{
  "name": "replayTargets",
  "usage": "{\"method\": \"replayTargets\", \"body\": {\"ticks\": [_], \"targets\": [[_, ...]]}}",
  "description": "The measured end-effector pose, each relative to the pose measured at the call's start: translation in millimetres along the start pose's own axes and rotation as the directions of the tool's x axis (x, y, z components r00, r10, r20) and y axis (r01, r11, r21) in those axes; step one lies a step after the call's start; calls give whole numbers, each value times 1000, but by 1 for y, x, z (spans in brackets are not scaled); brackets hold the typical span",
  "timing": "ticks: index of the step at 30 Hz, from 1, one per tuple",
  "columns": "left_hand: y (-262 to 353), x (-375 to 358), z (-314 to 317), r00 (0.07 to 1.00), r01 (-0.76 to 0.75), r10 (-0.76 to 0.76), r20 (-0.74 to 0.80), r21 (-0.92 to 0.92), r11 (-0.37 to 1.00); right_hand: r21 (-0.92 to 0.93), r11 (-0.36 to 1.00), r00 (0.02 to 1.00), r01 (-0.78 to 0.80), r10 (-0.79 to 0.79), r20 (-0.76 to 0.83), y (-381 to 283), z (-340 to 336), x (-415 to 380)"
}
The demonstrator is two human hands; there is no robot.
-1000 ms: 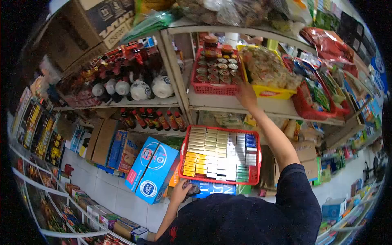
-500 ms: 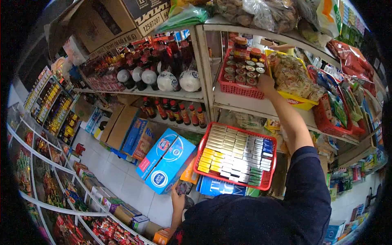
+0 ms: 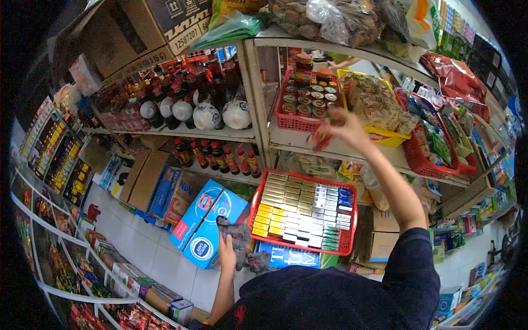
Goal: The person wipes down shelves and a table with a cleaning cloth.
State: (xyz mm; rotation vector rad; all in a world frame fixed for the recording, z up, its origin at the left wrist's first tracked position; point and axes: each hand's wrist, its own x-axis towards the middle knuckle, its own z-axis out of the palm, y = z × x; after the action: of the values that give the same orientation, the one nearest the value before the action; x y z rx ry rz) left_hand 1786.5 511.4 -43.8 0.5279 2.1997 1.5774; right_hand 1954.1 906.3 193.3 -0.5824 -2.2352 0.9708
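Note:
My right hand (image 3: 347, 131) is closed around a small red can (image 3: 320, 137), blurred by motion, just in front of the upper shelf. Behind it, a red basket (image 3: 300, 122) holds several small cans (image 3: 318, 103) with metal lids and some taller jars (image 3: 303, 69). Low on the left, my left hand (image 3: 226, 254) grips a dark grey cloth (image 3: 242, 242), which hangs in folds beside a blue carton (image 3: 212, 214). Between my arms, a red tray-like basket (image 3: 352, 234) holds rows of small gold, yellow, white and blue packs (image 3: 305, 206).
A yellow basket (image 3: 393, 140) of packets stands right of the cans. Bottles and white-blue bowls (image 3: 236, 114) fill the left shelf, sauce bottles (image 3: 231, 159) below. A shelf post (image 3: 257, 104) divides the sections. Part of another person's arm (image 3: 344, 63) shows behind the shelf.
My right hand has drawn back from the can basket, now with a red can in it. My left hand has risen slightly, bringing more of the grey cloth into view. The view has shifted right.

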Motion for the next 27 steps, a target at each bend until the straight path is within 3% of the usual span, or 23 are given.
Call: {"method": "replayTargets", "body": {"ticks": [1,4,5,7,8,9,11,13,16,19,21,22,23,25,26,27], "targets": [[13,5,8,999,3,-1,53,-30,1000,148,988,993,-37,20,116,-8,9,-22],[50,9,28,972,-11,31,232,-88,996,285,914,930,-289,198,309,0,43,-92],[35,17,37,944,-311,277,177,207,928,317,878,900,-358,234,369,16,58,-111],[45,17,54,869,-474,431,245,157,866,364,779,836,-510,349,424,5,75,-151],[66,12,61,905,-239,228,359,-14,971,414,739,836,-532,379,398,5,84,-169],[84,5,67,869,42,37,494,-148,988,461,698,833,-549,408,374,6,92,-185],[75,2,91,800,228,4,600,-311,923,623,599,852,-502,466,238,13,106,-211],[86,-9,109,782,264,16,623,-355,897,712,513,801,-480,587,118,13,113,-224],[90,-14,131,761,215,142,634,-452,866,705,636,809,-313,567,-152,14,117,-217],[102,-16,134,755,129,263,601,-530,838,598,754,823,-270,503,-263,6,108,-200],[116,-17,127,776,141,291,560,-603,785,627,747,816,-222,494,-300,14,107,-190],[119,-16,125,743,115,373,555,-656,746,662,728,804,-176,495,-331,11,107,-185],[127,-17,122,692,186,367,622,-645,741,660,738,804,-140,474,-360,6,106,-179],[122,-7,130,567,-157,560,603,-588,793,609,786,798,-106,433,-419,4,109,-172],[122,-4,133,562,-163,542,624,-560,813,563,815,823,-138,411,-392,-1,109,-168],[122,-6,141,623,-15,440,647,-552,834,604,786,853,-134,402,-334,-7,111,-166]]}}
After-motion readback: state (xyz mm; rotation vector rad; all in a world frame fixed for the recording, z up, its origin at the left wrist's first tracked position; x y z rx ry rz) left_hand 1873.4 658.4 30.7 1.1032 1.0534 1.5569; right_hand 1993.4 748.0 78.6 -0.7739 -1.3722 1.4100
